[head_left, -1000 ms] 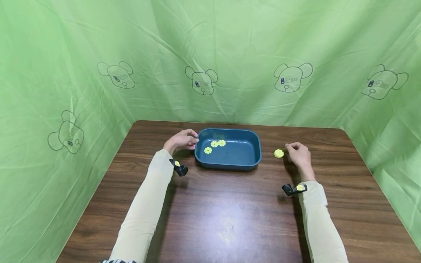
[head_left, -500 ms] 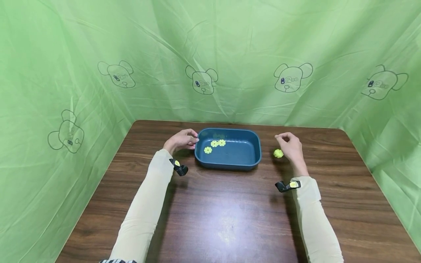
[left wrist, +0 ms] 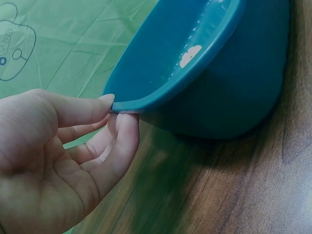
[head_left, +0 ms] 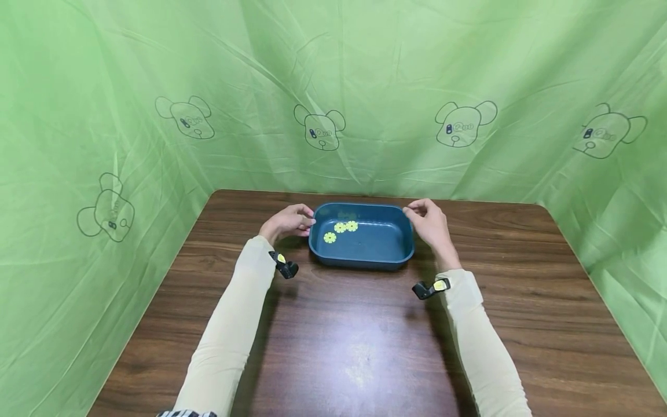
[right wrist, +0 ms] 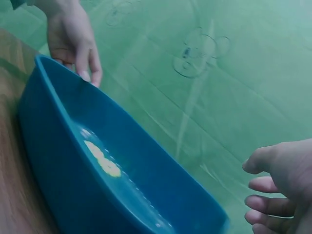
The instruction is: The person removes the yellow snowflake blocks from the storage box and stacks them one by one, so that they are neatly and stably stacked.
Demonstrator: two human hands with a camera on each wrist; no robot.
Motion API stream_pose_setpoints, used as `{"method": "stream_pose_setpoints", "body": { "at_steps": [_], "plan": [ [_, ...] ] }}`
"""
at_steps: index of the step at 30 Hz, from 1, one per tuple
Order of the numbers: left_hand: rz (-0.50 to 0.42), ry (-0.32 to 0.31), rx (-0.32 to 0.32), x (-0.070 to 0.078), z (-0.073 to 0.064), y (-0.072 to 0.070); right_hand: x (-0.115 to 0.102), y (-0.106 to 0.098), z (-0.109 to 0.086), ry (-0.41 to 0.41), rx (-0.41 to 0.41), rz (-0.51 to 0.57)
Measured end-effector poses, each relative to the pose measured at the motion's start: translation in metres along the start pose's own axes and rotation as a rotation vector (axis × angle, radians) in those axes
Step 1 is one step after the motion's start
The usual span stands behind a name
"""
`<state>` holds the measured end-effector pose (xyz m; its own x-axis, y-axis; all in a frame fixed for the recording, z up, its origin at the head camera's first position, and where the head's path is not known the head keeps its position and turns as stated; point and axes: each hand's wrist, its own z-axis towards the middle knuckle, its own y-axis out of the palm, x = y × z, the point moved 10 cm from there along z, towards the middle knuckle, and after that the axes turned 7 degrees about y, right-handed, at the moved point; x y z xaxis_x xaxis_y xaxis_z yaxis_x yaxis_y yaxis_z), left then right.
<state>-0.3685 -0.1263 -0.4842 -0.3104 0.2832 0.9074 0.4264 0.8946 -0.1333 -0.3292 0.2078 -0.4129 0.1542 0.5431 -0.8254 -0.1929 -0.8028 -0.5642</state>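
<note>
Blue basin (head_left: 362,264), near far edge of table (head_left: 526,278), contains three yellow flower pieces (head_left: 337,228). Left hand (head_left: 288,222) — clamped on left rim. Right hand (head_left: 431,226) — thumb and fingers apart, beside right rim.

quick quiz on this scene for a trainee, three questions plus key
1. How many yellow flower-shaped pieces show in the blue tub?
2. True or false: the right hand grips the tub.
3. Fill in: the pieces lie toward the tub's end by the ___ hand.

Key:
1. Three.
2. False: the right hand is apart from it.
3. Left; the left hand pinches the rim.
</note>
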Motion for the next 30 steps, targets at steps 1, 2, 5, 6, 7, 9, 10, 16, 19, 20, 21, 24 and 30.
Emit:
{"method": "stream_pose_setpoints", "body": {
  "at_steps": [1, 2, 5, 6, 7, 9, 10, 16, 19, 20, 21, 24, 30],
  "plan": [
    [-0.002, -0.002, 0.001, 0.000, 0.000, 0.000, -0.003, 0.004, 0.000, -0.009, -0.007, 0.006],
    [-0.005, -0.003, 0.001, 0.000, 0.001, -0.001, -0.006, 0.009, 0.000, -0.018, -0.019, 0.008],
    [0.000, -0.005, -0.003, 0.000, 0.001, -0.001, -0.014, 0.022, 0.000, -0.037, -0.032, 0.023],
    [0.003, -0.005, -0.004, 0.001, 0.002, -0.002, -0.016, 0.026, 0.000, -0.046, -0.038, 0.031],
    [0.005, -0.006, -0.005, 0.001, 0.002, -0.002, -0.019, 0.030, -0.001, -0.055, -0.044, 0.040],
    [0.005, -0.010, -0.009, 0.001, 0.002, -0.002, -0.023, 0.040, -0.001, -0.073, -0.057, 0.053],
    [0.004, -0.011, -0.010, 0.001, 0.002, -0.002, -0.025, 0.044, -0.002, -0.080, -0.066, 0.056],
    [0.005, -0.019, -0.014, 0.001, 0.003, -0.003, -0.031, 0.071, -0.005, -0.090, -0.123, 0.053],
    [0.002, -0.016, -0.012, 0.001, 0.002, -0.002, -0.029, 0.084, -0.004, -0.082, -0.155, 0.021],
    [0.001, -0.015, -0.012, 0.001, 0.001, -0.002, -0.027, 0.088, -0.004, -0.079, -0.165, 0.009],
    [-0.001, -0.013, -0.011, 0.001, 0.001, -0.002, -0.026, 0.092, -0.003, -0.072, -0.179, 0.000],
    [-0.001, -0.008, -0.008, 0.001, 0.000, -0.001, -0.022, 0.104, -0.002, -0.051, -0.217, -0.014],
    [0.001, -0.005, -0.006, -0.001, -0.001, -0.001, -0.018, 0.123, 0.001, -0.026, -0.278, -0.032]
  ]
}}
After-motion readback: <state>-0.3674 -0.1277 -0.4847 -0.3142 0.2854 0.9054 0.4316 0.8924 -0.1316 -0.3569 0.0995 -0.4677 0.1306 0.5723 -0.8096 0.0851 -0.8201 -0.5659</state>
